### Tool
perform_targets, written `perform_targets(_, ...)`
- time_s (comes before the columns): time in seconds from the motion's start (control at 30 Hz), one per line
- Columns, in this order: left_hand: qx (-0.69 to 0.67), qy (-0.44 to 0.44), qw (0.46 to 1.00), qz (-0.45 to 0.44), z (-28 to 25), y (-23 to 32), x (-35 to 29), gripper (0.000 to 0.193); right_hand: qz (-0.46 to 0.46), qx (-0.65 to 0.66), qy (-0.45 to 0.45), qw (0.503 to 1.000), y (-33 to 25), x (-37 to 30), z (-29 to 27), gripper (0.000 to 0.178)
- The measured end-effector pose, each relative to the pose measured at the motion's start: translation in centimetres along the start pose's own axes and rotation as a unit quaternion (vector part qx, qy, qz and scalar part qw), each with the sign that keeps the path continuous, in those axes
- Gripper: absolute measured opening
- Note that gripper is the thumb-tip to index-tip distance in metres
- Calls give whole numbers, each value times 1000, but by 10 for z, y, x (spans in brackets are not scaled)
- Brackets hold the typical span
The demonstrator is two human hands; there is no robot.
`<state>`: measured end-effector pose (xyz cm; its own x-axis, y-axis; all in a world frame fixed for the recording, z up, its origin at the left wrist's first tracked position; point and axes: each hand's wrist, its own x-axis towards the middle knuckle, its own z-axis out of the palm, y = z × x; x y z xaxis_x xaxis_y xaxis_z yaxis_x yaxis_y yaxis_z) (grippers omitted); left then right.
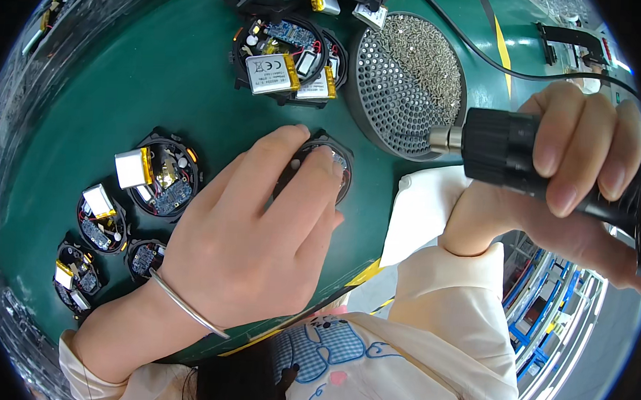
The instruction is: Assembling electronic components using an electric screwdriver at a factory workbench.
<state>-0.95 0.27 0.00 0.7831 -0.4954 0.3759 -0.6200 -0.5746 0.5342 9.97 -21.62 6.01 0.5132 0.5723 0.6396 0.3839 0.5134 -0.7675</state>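
Observation:
My left hand (254, 225) lies over a round black device housing (342, 154) on the green table, its fingers around and on top of it. Much of the housing is hidden under the fingers; a bit of circuitry shows at its right side. Off to the right, my right hand (576, 155) is wrapped around a black electric screwdriver (501, 148), held sideways with its metal tip pointing left. That tip is over the lower right rim of a round grey perforated dish (383, 105), apart from the housing. Small screws (429, 61) heap over the dish's upper right part.
Several open housings with circuit boards and silver battery packs stand left of my left hand, one a larger housing (164, 177). More housings (288, 57) are stacked at the far side. A white sheet (421, 209) lies at the near edge. A black cable (487, 60) crosses the far right.

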Motion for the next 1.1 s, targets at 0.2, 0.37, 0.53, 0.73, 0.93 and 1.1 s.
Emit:
perform_targets(0.2,-35,7,999,-26,2,0,1,46,18,12,-40,999,2,-1,12,67)
perform_targets(0.37,-106,17,987,-116,1,6,2,43,29,18,18,999,12,-3,34,64)
perform_targets(0.53,-134,14,979,-155,-4,8,5,44,23,6,-33,999,20,-1,36,63)
perform_targets(0.73,-174,36,971,-158,0,3,6,45,11,-2,-31,999,23,0,38,63)
perform_targets(0.93,-166,12,975,-150,-1,3,6,46,-35,-63,1,997,21,-9,48,62)
perform_targets(1.1,-182,6,973,-143,0,2,5,45,2,-3,7,1000,19,-2,44,58)
